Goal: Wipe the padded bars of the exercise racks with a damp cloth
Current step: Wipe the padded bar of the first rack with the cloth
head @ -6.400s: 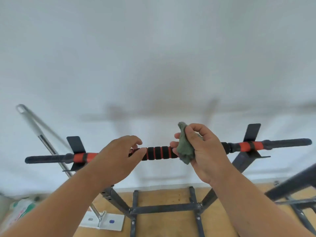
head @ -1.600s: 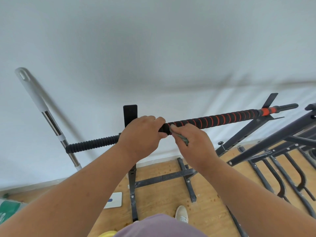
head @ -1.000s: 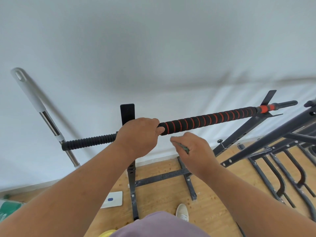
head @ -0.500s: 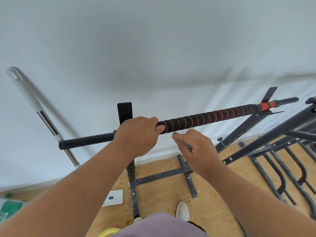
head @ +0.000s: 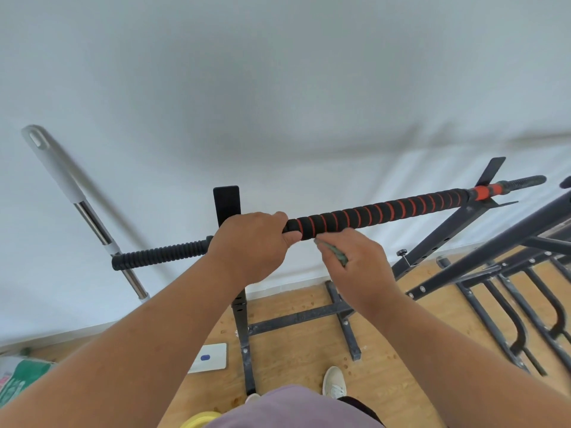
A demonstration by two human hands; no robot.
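Mop handle (head: 66,188): white grip up top, chrome shaft below, leaning against the white wall (head: 278,88) at left. Wood floor (head: 296,344), pale planks with small dark specks. White flat pad (head: 210,357) with a blue dot lies on the floor just left of the near upright's foot. Green-and-white printed bag (head: 18,378) at the far left edge, partly cut off. Yellow round object (head: 200,420) at the bottom edge, mostly hidden, can't tell what it is. One pale sneaker (head: 333,381) on the floor near bottom centre; purple garment (head: 290,409) below it.
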